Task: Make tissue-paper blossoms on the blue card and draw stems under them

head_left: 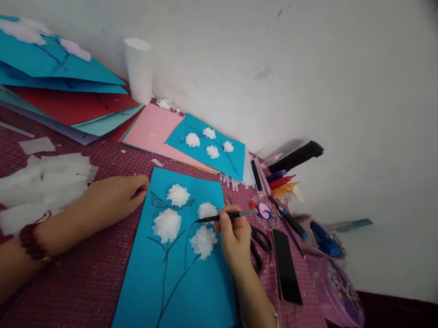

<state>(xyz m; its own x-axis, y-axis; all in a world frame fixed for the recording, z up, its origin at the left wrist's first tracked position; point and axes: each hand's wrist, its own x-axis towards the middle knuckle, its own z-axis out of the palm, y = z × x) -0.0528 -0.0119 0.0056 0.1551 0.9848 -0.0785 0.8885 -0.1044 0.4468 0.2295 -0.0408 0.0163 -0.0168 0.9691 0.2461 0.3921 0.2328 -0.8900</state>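
A blue sheet (141, 284) lies on the checked cloth, bearing several white crumpled paper flowers (166, 225) and dark drawn stems with leaves. My right hand (234, 231) grips a black pen (233, 214), its tip touching the sheet beside the flowers on the right, at the top of a curved line. My left hand (133, 190) rests at the sheet's upper left edge, fingers curled in; whether anything is between them is hidden.
White paper pieces (58, 176) lie at left. Behind are a paper roll (140, 72), stacked coloured sheets (72, 104) and a smaller blue flower sheet (219, 161). Scissors (260, 238), a phone (287, 268), paint tubes (284, 182) and a pink basket (319, 288) are at right.
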